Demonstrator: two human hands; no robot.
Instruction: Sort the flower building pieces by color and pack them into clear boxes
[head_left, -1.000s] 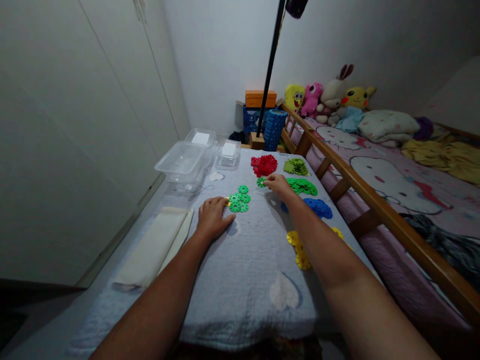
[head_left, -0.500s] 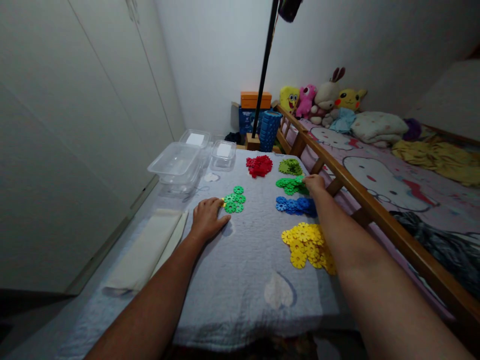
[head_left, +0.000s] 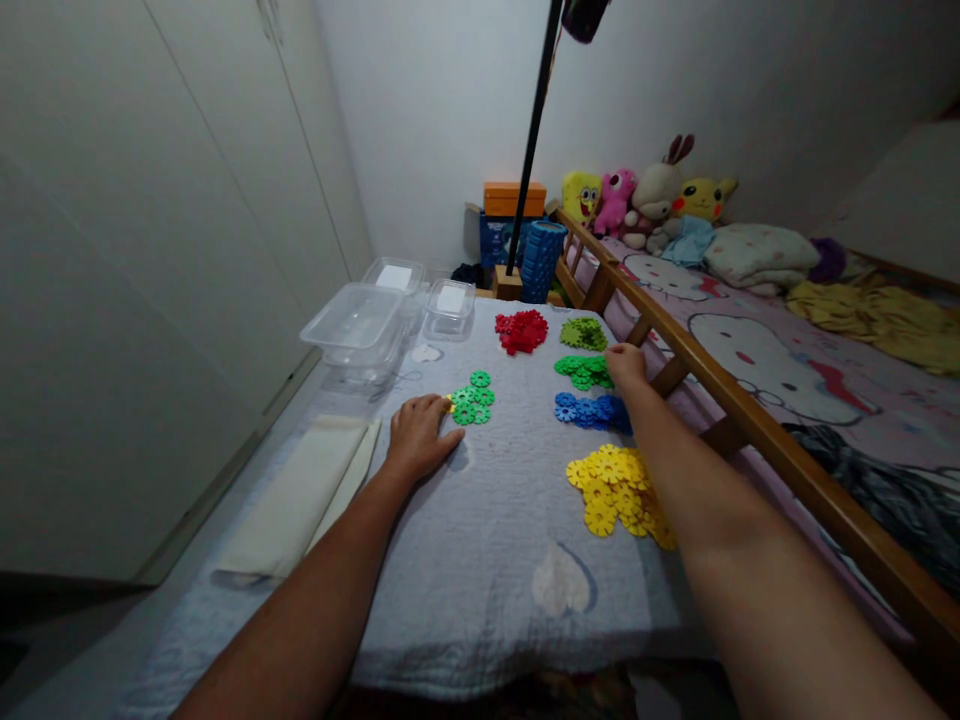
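Note:
My left hand (head_left: 422, 436) lies on the cloth with its thumb spread away from the fingers. Its fingertips reach a small yellow disc (head_left: 450, 404), mostly hidden, at the edge of a loose group of green notched plastic discs (head_left: 471, 406). At the far right, my right hand (head_left: 627, 366) is closed at the edge of a bright green disc pile (head_left: 582, 371); whatever its fingers hold is hidden. Blue discs (head_left: 588, 410) and yellow discs (head_left: 611, 485) lie nearer, partly behind my right forearm. Olive-green discs (head_left: 583, 333) and red pieces (head_left: 521, 331) sit farther back.
Clear plastic containers (head_left: 354, 318) stand at the back left, above a folded cream cloth (head_left: 304, 495). A wooden bed rail (head_left: 690, 372) runs along the right side. Behind the table are a black pole (head_left: 531, 140) and a blue foam roller (head_left: 542, 262).
My right hand remains at the bright green pile, its fingers slightly more drawn in. The left hand stays beside the loose green discs. The whole view has shifted slightly.

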